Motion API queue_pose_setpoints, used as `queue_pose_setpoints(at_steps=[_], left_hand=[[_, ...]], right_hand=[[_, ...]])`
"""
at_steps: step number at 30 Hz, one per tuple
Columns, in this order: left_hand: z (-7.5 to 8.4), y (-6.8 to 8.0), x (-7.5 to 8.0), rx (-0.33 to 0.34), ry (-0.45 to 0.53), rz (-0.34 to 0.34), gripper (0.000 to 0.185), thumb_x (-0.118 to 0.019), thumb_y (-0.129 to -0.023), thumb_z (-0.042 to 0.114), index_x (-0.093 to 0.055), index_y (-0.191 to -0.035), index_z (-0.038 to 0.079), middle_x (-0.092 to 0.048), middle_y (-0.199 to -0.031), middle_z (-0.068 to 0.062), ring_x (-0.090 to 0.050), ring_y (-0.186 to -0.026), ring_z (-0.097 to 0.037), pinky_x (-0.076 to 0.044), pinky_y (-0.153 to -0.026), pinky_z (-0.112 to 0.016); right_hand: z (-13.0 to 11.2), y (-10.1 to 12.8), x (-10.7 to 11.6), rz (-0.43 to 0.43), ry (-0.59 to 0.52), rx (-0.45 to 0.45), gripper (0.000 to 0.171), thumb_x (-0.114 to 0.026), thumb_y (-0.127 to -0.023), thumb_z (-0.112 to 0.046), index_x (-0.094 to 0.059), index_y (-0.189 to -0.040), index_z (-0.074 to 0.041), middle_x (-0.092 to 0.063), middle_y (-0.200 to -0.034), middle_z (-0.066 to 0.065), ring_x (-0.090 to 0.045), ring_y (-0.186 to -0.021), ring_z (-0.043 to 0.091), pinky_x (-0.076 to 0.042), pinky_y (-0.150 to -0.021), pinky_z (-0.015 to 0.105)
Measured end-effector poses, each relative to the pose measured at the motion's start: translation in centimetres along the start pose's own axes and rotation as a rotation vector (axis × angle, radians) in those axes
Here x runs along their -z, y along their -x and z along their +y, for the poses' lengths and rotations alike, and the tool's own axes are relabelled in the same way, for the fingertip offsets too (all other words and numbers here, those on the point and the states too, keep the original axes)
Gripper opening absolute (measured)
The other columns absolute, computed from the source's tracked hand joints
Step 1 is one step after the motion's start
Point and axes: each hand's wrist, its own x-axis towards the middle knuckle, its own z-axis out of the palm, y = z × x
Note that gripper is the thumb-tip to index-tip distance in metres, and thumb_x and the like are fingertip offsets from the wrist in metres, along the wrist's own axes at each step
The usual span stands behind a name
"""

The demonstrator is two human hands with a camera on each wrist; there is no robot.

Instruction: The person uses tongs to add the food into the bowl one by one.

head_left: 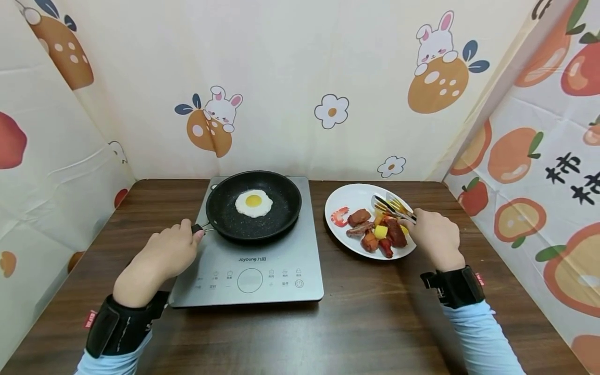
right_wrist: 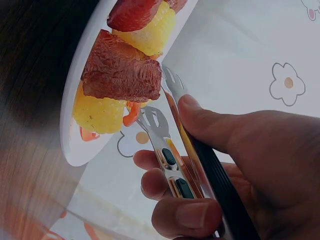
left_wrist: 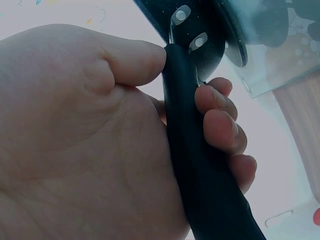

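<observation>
My left hand point(head_left: 164, 252) grips the black handle point(left_wrist: 187, 145) of a frying pan point(head_left: 283, 208), fingers wrapped round it with the thumb near the pan end. In the pan lies a fried egg point(head_left: 253, 203), yolk up. My right hand point(head_left: 436, 237) holds metal tongs point(right_wrist: 176, 167) with fork-shaped ends and dark grips, thumb on one arm and fingers on the other. Their tips reach over a white plate point(head_left: 349, 195), right by a browned chunk of meat point(right_wrist: 122, 70). Yellow corn pieces point(right_wrist: 100, 112) lie beside that meat, and a shrimp point(head_left: 339, 216) rests at the plate's left.
The pan sits on a silver induction cooktop point(head_left: 215, 265) with a touch panel along its front. Plate and cooktop stand on a dark wooden table point(head_left: 356, 323). Printed cloth walls point(head_left: 286, 67) enclose the back and both sides, close behind the pan and plate.
</observation>
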Motion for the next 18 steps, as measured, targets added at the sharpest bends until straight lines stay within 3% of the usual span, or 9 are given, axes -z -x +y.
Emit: queue_pose_setpoints(at_steps=[6, 12, 18], left_hand=[[-0.06, 0.05, -0.08, 0.005, 0.004, -0.005, 0.044, -0.035, -0.111, 0.027, -0.044, -0.117, -0.016, -0.056, -0.092, -0.022, -0.054, -0.081, -0.033, -0.041, -0.074, -0.050], [-0.03, 0.06, -0.01, 0.002, 0.006, 0.001, 0.044, -0.035, -0.111, 0.027, -0.045, -0.115, -0.015, -0.056, -0.091, -0.021, -0.055, -0.081, -0.033, -0.042, -0.074, -0.050], [0.03, 0.05, 0.01, -0.003, 0.005, 0.007, 0.044, -0.035, -0.111, 0.027, -0.044, -0.116, -0.016, -0.057, -0.093, -0.023, -0.056, -0.082, -0.034, -0.043, -0.075, -0.051]], right_hand=[[-0.07, 0.08, -0.20, 0.018, -0.003, 0.010, 0.052, -0.061, -0.100, -0.047, -0.065, -0.115, 0.002, -0.065, -0.082, 0.020, -0.057, -0.064, 0.031, -0.037, -0.047, 0.037], [-0.21, 0.14, -0.05, 0.019, -0.010, 0.004, 0.057, -0.059, -0.100, -0.050, -0.063, -0.122, 0.002, -0.066, -0.088, 0.024, -0.059, -0.067, 0.033, -0.038, -0.047, 0.038], [-0.25, 0.15, 0.09, 0.009, -0.010, -0.001, 0.058, -0.058, -0.101, -0.051, -0.063, -0.122, 0.003, -0.063, -0.080, 0.019, -0.057, -0.065, 0.031, -0.038, -0.047, 0.038]])
